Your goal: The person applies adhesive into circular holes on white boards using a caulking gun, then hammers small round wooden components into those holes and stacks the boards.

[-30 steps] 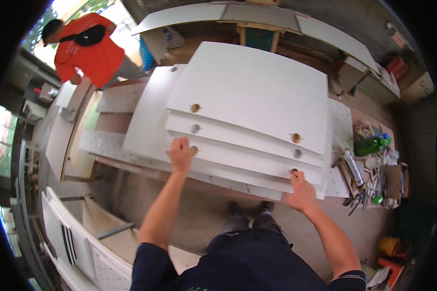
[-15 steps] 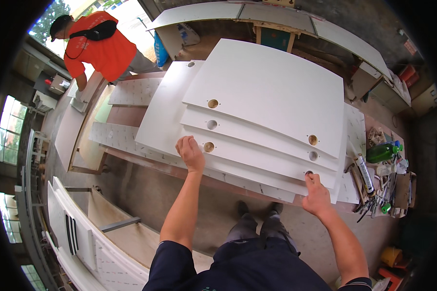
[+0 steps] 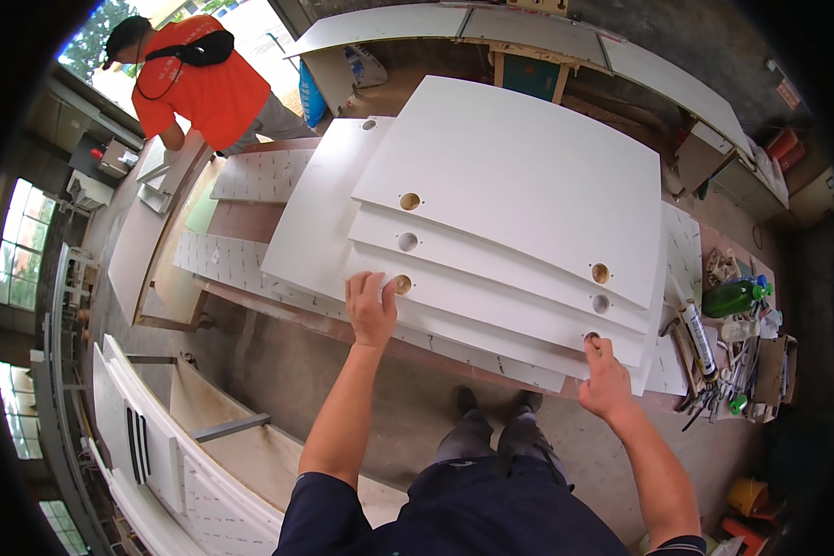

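Right grip (image 3: 606, 378) on white panel (image 3: 491, 301), tube (image 3: 698, 339) and green bottle (image 3: 730, 297) nearby.

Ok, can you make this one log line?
left hand: on flat white rectangular panel, beside round tan hole | right hand: at same panel's dark round spot | green plastic bottle: right side

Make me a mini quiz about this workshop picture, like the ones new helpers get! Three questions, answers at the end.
1. True or false: the right hand is nearer the green bottle than the left hand is.
2. Pick one: the co-worker wears a cap that is A) white, B) black, C) yellow.
3. How many round holes show in the topmost white panel?

Key: 1. True; 2. B; 3. Two.
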Motion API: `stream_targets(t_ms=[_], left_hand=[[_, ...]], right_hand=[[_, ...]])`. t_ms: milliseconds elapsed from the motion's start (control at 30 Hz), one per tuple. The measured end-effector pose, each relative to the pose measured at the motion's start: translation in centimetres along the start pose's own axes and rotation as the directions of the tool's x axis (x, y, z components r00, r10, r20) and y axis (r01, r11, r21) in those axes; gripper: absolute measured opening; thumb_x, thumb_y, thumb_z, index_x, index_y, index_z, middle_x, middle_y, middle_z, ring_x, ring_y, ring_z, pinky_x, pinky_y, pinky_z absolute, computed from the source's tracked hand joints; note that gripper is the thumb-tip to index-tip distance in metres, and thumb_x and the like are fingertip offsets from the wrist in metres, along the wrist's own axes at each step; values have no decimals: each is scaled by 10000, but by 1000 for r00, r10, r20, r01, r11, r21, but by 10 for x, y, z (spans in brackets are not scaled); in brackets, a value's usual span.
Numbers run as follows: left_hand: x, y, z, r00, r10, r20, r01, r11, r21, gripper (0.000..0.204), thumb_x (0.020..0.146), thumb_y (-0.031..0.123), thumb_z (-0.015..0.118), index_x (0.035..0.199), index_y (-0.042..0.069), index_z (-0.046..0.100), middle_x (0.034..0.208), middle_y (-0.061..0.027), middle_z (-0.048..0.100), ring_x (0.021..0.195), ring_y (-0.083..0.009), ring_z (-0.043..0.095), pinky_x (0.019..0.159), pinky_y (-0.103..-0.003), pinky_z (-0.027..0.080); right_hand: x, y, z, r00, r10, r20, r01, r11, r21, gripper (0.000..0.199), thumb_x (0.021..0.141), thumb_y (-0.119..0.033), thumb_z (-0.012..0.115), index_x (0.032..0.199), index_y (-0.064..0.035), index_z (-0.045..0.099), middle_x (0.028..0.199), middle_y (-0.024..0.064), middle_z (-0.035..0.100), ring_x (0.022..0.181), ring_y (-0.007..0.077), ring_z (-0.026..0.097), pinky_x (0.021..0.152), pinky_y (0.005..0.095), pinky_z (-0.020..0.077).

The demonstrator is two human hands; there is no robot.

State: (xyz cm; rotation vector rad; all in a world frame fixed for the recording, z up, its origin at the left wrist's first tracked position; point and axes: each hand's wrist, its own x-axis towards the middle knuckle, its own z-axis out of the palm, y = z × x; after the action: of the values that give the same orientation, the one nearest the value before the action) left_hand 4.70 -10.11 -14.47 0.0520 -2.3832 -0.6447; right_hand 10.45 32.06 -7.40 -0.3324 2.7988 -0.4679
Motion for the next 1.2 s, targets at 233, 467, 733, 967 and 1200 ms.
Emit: stream_targets(t_ms=[233,467,733,967,1200], left_hand=[[0,20,-6,951,198,238,-234,963,134,195,836,139,667,1008,47,673,1073,-36,630,1021,-273,575,852,-408,442],[-16,27,-10,924,187,333,-230,969,94,331,864,132,596,1165,-5,622,1308,-112,585,1321,-313,452,1050,-432,372],[-24,35,-11,899,166,406,-258,948,184,437,841,157,577,1244,-11,554,1375,-178,524,1330,-323,441,1077,-450,342],[-19,33,-13,855,227,467,-346,920,186,443,795,167,586,1200,-13,572,1273,-227,574,1173,-343,537,1003,-457,378],[-7,45,-19,819,159,551,-326,920,219,427,791,151,600,1178,-28,576,1229,-223,604,1192,-340,548,1064,-457,365]], right_hand=[[-1,0,1,999,-7,-36,6,1000,-9,705,657,-39,579,1347,27,453,1226,147,470,966,352,620,803,414,537],[0,-1,1,1000,9,-27,-9,1000,4,704,657,-47,581,1346,36,463,1240,145,471,984,343,620,803,404,539],[0,3,2,1000,-9,-29,8,1000,-12,701,650,-51,581,1336,43,475,1254,146,470,975,334,626,798,394,540],[2,-3,-1,1000,-6,1,6,1000,-12,652,642,-55,579,1282,47,502,1171,146,498,897,339,637,742,407,546],[8,-5,-11,998,-53,28,56,991,-125,623,657,-112,597,1250,47,493,1138,164,507,853,346,643,707,413,548]])
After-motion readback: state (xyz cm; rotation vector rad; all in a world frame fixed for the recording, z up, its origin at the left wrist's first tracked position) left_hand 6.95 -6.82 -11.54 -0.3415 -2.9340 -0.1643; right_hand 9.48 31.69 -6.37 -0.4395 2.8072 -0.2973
